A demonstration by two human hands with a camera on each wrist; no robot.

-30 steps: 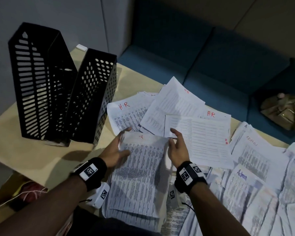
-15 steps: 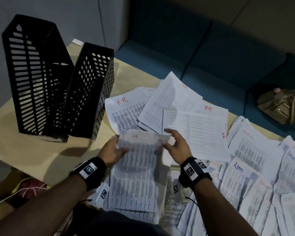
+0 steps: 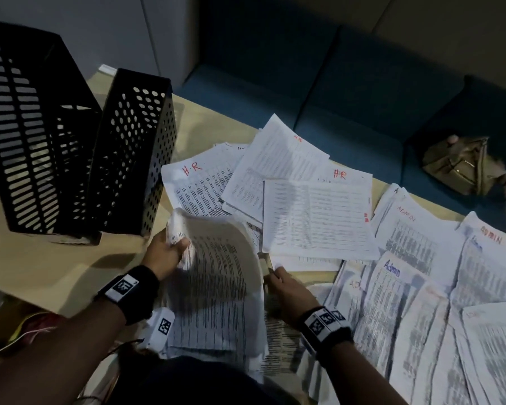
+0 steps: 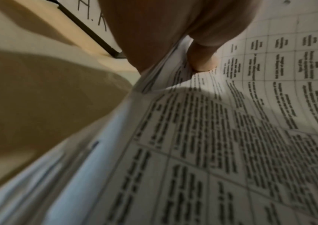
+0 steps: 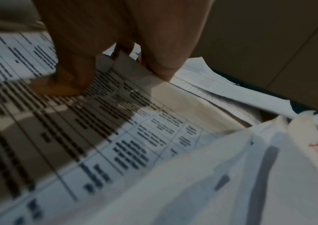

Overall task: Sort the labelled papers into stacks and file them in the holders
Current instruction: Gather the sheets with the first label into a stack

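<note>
While the left hand [image 3: 165, 252] pinches the top left corner of a curled sheet [image 3: 216, 282], thumb on the printed face, the right hand [image 3: 287, 290] pinches the sheet's right edge lower down, thumb and fingertips closed on paper. Sheet bows upward between them, its top rolled over; its label is hidden from view. It hangs over the near pile [image 3: 278, 340] at the table's near edge.

Risks, as judged: the two-point hold on a single limp sheet could crease or tear it if the hands pull apart; the rolled top hides the label, so it may land on the wrong stack; lifting may drag the loose sheets below off the near edge.

Around: HR stack [image 3: 275, 176] lies just beyond, fanned and uneven, so a new sheet may slide. Admin papers [image 3: 415, 244] spread to the right, overlapping. Two black holders [image 3: 79, 147] stand far left on the table [image 3: 41, 267], upright, touching each other, apparently unfilled. A bag [image 3: 462, 163] sits on the sofa beyond, well apart. Nothing blocks the short path to the HR stack.
</note>
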